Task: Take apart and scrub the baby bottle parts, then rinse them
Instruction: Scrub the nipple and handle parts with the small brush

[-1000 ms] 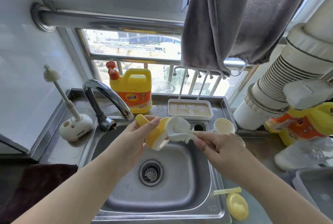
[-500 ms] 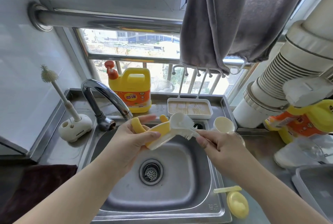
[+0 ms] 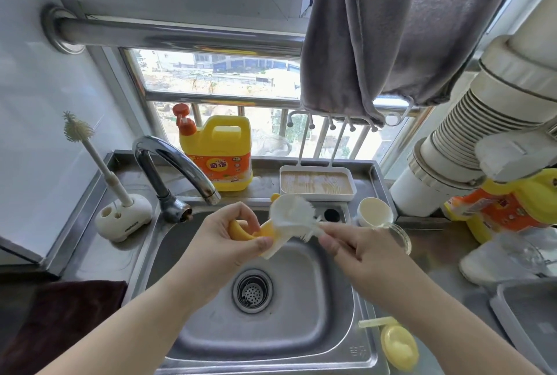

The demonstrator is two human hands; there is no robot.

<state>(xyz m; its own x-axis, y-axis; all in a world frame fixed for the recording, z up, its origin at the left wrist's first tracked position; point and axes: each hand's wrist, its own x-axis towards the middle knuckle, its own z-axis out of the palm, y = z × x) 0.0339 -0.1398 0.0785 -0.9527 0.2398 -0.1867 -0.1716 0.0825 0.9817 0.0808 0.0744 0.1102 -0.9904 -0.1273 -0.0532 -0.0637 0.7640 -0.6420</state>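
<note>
bottle brush stand: far left on the bench, white; a silicone bottle brush stands upright in it, leaning slightly left.
dark cloth: lower left, in front of the bench edge.
tap: chrome, arches right over the sink, spout just above the left hand.
detergent jug: yellow with orange label and orange pump, on the ledge behind the tap.
left hand: over the sink, fingers and thumb curled round the yellow handle of the bottle collar; collar tilted, white rim pointing down-right.
scrub brush: white, bristles against the top of the collar.
right hand: fingers pinch the brush handle; sits just right of the left hand, the two nearly touching across the collar.
drain strainer: sink centre, below both hands.
soap tray: white rectangular, on the back ledge behind the brush, wire hooks rising from it.
grey towel: hangs from the rail above, right of centre.
cream cup: right rear corner of the sink rim, beyond the right hand.
clear ring: just beside the cup, part hidden by the right hand; can't tell what part it is.
yellow lid: lies on the front right bench, a pale yellow straw piece just behind it.
second detergent jug: far right, partly hidden by a white duct.
</note>
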